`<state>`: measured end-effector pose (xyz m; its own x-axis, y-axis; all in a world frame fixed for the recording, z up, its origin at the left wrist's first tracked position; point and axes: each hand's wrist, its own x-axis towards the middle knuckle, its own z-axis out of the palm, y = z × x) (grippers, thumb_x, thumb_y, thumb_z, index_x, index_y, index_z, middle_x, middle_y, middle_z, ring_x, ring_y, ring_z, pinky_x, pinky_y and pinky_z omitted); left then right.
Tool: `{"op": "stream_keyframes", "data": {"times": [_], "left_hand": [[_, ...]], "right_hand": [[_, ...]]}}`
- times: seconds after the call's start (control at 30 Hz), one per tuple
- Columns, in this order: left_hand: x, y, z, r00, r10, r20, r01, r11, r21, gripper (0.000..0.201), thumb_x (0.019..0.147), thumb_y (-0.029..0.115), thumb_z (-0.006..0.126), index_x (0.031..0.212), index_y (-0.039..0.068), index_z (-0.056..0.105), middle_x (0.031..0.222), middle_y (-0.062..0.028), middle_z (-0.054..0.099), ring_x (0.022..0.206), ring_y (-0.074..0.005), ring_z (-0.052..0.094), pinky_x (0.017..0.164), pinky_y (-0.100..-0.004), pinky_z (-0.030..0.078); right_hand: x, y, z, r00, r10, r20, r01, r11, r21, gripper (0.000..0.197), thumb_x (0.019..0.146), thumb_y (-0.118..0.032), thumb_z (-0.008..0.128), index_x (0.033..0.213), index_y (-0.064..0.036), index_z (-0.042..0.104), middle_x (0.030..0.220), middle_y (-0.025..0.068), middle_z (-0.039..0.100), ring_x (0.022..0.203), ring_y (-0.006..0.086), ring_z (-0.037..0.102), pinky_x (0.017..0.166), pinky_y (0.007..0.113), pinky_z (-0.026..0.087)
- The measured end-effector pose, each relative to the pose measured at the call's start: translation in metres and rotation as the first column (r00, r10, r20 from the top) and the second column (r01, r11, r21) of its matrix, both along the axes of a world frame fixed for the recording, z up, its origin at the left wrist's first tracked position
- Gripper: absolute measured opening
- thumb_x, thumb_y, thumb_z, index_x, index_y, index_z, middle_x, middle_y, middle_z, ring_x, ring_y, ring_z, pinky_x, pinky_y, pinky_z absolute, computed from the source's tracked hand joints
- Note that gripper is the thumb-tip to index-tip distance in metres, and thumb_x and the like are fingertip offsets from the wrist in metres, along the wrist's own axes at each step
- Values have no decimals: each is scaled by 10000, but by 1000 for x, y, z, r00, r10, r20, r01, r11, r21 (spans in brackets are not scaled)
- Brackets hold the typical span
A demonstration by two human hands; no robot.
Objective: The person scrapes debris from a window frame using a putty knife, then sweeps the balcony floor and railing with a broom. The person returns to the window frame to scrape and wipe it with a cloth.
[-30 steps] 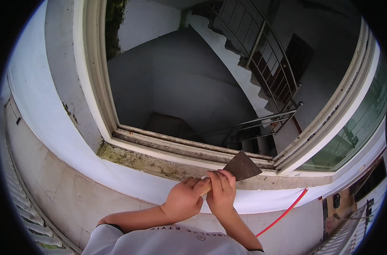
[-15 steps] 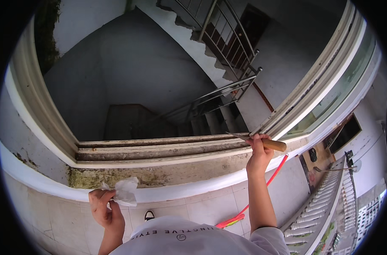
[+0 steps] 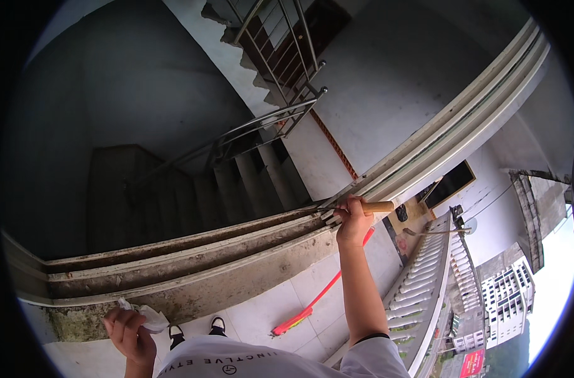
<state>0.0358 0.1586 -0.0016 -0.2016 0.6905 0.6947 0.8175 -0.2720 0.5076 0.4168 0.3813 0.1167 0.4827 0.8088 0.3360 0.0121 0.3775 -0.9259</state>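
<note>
R hand (image 3: 353, 222) clasps tan wood-handled scraper (image 3: 379, 206) nr off-white window track (image 3: 186, 266); L hand (image 3: 129, 331), fingers curled, has crumpled white tissue (image 3: 151, 320); grime (image 3: 249, 244) left along track, prob unfinished

Dark lettering (image 3: 205, 361) crosses the white shirt (image 3: 262, 359) (red sign (image 3: 471, 363) illegible)

A person's right hand (image 3: 353, 222) grips a wooden-handled tool (image 3: 379, 206) at the lower right corner of a window frame (image 3: 463, 120).
The left hand (image 3: 128, 332) holds crumpled white material (image 3: 152, 319) near the left end of the sill (image 3: 236, 286); a red pole (image 3: 328, 288) slants over floor tiles (image 3: 255, 312); stairs (image 3: 240, 179) show beyond.
</note>
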Motion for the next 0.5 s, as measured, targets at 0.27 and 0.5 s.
{"op": "stream_keyframes", "data": {"times": [0.27, 0.5], "left_hand": [[4, 2, -17, 978, 82, -194, -100, 991, -87, 196, 651, -54, 466, 822, 32, 509, 831, -125, 522, 844, -333, 469, 774, -453, 371], [7, 6, -15, 974, 117, -195, -136, 987, -90, 182, 662, -28, 444, 823, 30, 505, 818, -127, 516, 837, -339, 464, 784, -458, 370]], "right_hand": [[8, 24, -31, 996, 56, 74, -52, 997, -53, 83, 745, -73, 512, 694, -10, 494, 629, 87, 517, 565, 172, 522, 456, 275, 444], [-6, 30, -17, 994, -14, 108, 30, 989, -145, 109, 736, -73, 522, 659, 4, 514, 562, 94, 522, 466, 179, 516, 401, 271, 435]]}}
